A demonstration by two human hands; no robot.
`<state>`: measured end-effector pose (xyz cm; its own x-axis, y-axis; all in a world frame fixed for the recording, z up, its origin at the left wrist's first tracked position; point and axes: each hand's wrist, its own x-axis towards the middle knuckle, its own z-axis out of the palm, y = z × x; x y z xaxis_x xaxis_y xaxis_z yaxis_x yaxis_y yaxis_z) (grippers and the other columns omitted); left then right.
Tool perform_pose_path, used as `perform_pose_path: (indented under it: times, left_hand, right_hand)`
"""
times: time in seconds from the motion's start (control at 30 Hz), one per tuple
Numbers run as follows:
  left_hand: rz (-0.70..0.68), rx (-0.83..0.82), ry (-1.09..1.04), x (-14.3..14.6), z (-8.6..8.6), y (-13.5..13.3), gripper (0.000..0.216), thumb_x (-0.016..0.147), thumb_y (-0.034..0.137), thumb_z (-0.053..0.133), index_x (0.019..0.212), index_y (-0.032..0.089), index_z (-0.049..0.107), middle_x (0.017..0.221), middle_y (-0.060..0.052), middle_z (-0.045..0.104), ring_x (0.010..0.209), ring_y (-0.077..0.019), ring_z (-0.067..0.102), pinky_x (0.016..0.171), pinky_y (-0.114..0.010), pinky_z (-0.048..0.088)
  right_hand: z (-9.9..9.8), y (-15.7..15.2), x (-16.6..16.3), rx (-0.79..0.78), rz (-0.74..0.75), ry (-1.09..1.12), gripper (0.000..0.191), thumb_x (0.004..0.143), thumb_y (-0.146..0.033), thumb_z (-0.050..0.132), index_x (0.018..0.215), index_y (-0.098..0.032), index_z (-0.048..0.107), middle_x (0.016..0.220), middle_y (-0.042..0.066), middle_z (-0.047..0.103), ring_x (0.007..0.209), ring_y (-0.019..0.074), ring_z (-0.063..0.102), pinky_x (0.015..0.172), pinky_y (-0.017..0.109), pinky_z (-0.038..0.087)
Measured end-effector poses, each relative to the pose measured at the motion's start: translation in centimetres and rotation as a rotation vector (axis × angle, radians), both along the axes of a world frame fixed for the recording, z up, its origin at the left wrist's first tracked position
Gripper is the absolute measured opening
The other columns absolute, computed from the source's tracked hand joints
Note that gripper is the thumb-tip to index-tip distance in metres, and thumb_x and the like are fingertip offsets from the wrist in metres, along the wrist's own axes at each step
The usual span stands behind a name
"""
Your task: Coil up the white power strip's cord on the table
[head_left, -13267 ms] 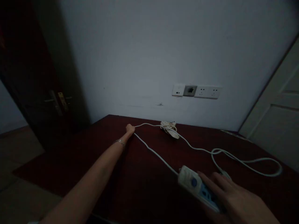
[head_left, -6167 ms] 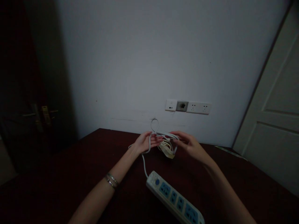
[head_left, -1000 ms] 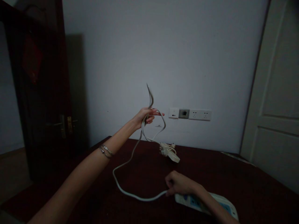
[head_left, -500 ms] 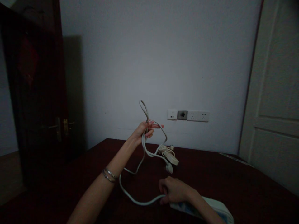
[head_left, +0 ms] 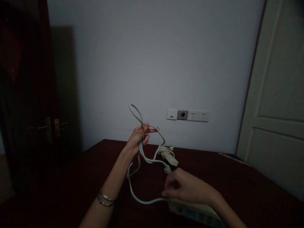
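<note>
My left hand (head_left: pixel 137 136) is raised above the dark red table (head_left: pixel 66 186) and grips folded loops of a white power cord (head_left: pixel 142 155); one loop sticks up above the fingers. The cord hangs down, curves across the table and runs to a white power strip (head_left: pixel 194 212) at the lower right. My right hand (head_left: pixel 184 187) rests on the near end of that strip where the cord enters it, fingers curled there. The cord's plug (head_left: pixel 167 169) dangles just above my right hand.
A small bundled cream cable with an adapter (head_left: pixel 169 155) lies on the table near the wall. Wall sockets (head_left: pixel 187 115) sit on the white wall behind. A dark door (head_left: pixel 28 104) stands at left, a pale door (head_left: pixel 275 120) at right.
My left hand has come down and toward me with the cord loops. My right hand stayed at the strip's cord end, and the slack loop on the table has shrunk.
</note>
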<state>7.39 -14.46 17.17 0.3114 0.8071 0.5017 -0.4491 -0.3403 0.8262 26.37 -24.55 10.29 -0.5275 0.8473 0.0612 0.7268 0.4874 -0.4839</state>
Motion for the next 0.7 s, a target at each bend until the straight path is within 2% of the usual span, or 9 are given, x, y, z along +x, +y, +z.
perform_pose_path:
  times: [0.1, 0.2, 0.23, 0.3, 0.4, 0.47, 0.53, 0.63, 0.7]
  left_hand:
    - [0.034, -0.013, 0.041, 0.2, 0.1, -0.3, 0.036, 0.073, 0.045, 0.066, 0.074, 0.015, 0.046, 0.077, -0.009, 0.070, 0.026, 0.0018, 0.032, 0.030, -0.014, 0.020]
    - [0.034, 0.009, 0.086, 0.9, 0.0, -0.6, 0.036, 0.072, 0.046, 0.066, 0.073, 0.014, 0.049, 0.074, -0.010, 0.070, 0.027, 0.0012, 0.032, 0.030, -0.015, 0.017]
    - [0.031, 0.016, 0.098, 1.1, -0.1, -0.7, 0.036, 0.072, 0.046, 0.066, 0.073, 0.014, 0.050, 0.073, -0.009, 0.069, 0.028, 0.0010, 0.033, 0.029, -0.015, 0.017]
    - [0.033, 0.022, 0.110, 1.6, -0.4, -0.6, 0.037, 0.071, 0.048, 0.066, 0.072, 0.014, 0.051, 0.070, -0.006, 0.068, 0.028, 0.0006, 0.033, 0.029, -0.016, 0.017]
    - [0.064, 0.019, 0.135, 2.1, -1.0, -0.2, 0.040, 0.069, 0.050, 0.067, 0.068, 0.013, 0.053, 0.055, 0.001, 0.058, 0.027, 0.0005, 0.031, 0.028, -0.016, 0.016]
    - [0.081, 0.014, 0.163, 2.0, -1.2, 0.0, 0.040, 0.068, 0.051, 0.068, 0.066, 0.013, 0.054, 0.045, 0.005, 0.048, 0.027, -0.0001, 0.029, 0.028, -0.016, 0.015]
    - [0.092, 0.004, 0.163, 1.9, -1.1, 0.2, 0.039, 0.067, 0.050, 0.069, 0.068, 0.013, 0.055, 0.043, 0.007, 0.045, 0.029, -0.0012, 0.030, 0.028, -0.015, 0.017]
    - [0.096, 0.000, 0.131, 1.9, -1.0, 0.4, 0.038, 0.064, 0.046, 0.072, 0.076, 0.014, 0.054, 0.053, 0.004, 0.052, 0.036, -0.0036, 0.041, 0.031, -0.015, 0.031]
    - [0.090, 0.006, 0.135, 2.2, -1.2, 0.7, 0.039, 0.065, 0.047, 0.072, 0.079, 0.014, 0.053, 0.060, 0.002, 0.056, 0.043, -0.0064, 0.050, 0.038, -0.018, 0.042]
  right_hand:
    - [3.4, 0.6, 0.8, 0.235, -0.123, 0.337, 0.033, 0.083, -0.045, 0.052, 0.076, -0.017, 0.067, 0.072, 0.003, 0.066, 0.069, 0.0155, 0.059, 0.063, 0.025, 0.043]
    - [4.4, 3.0, 0.8, 0.404, -0.255, 0.657, 0.031, 0.081, -0.045, 0.054, 0.088, -0.017, 0.065, 0.087, 0.006, 0.067, 0.079, 0.0169, 0.061, 0.071, 0.027, 0.046]
    - [4.3, 3.9, 0.5, 0.400, -0.256, 0.733, 0.033, 0.081, -0.045, 0.055, 0.095, -0.016, 0.064, 0.092, 0.006, 0.067, 0.082, 0.0171, 0.061, 0.072, 0.027, 0.047]
    - [4.1, 5.5, -0.3, 0.286, -0.181, 0.814, 0.040, 0.081, -0.048, 0.054, 0.105, -0.016, 0.060, 0.090, 0.006, 0.066, 0.076, 0.0156, 0.062, 0.066, 0.026, 0.048]
    - [4.0, 7.0, -1.7, 0.149, -0.054, 0.800, 0.041, 0.083, -0.053, 0.048, 0.085, -0.014, 0.061, 0.060, -0.001, 0.057, 0.049, 0.0099, 0.052, 0.047, 0.021, 0.040]
    - [4.2, 7.4, -2.4, 0.169, -0.056, 0.819, 0.043, 0.082, -0.054, 0.049, 0.072, -0.014, 0.060, 0.047, -0.005, 0.043, 0.039, 0.0065, 0.040, 0.039, 0.019, 0.031]
    - [4.2, 7.9, -2.6, 0.168, -0.093, 0.908, 0.043, 0.080, -0.055, 0.052, 0.073, -0.014, 0.062, 0.044, -0.008, 0.035, 0.037, 0.0050, 0.032, 0.035, 0.018, 0.026]
    - [3.8, 8.9, -2.4, 0.066, -0.105, 1.100, 0.042, 0.075, -0.055, 0.058, 0.073, -0.014, 0.065, 0.050, -0.005, 0.045, 0.042, 0.0062, 0.041, 0.039, 0.018, 0.036]
    - [3.6, 9.7, -2.1, 0.007, -0.109, 1.252, 0.039, 0.071, -0.053, 0.064, 0.074, -0.014, 0.068, 0.065, 0.001, 0.059, 0.057, 0.0099, 0.055, 0.053, 0.022, 0.049]
